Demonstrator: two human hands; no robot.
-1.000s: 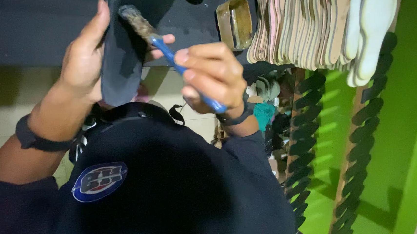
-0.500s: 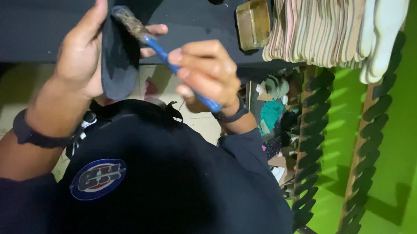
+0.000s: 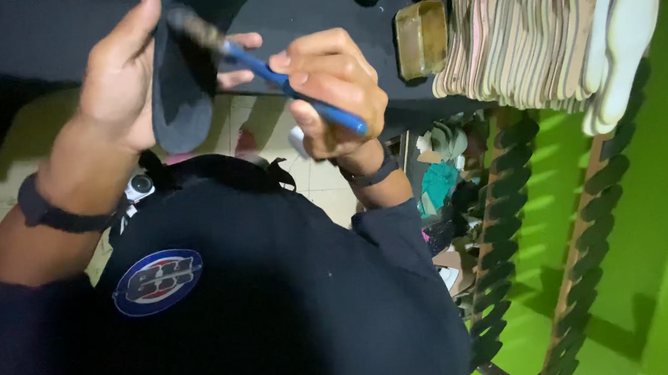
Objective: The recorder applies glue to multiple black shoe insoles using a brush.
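Dark apron with round badge [image 3: 157,281] nearest | dark flat sole [image 3: 179,81], rounded heel end down, gripped upright in left hand [image 3: 119,77] | right hand [image 3: 331,94] pinches blue-handled brush [image 3: 279,78], bristles touching sole | little room: black tabletop [image 3: 291,18] just behind, stacked insoles [image 3: 535,32] on green rack right.

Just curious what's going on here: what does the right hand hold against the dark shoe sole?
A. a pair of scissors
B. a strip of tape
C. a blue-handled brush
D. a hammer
C: the right hand grips a blue-handled brush, its tip on the dark sole that the left hand holds.
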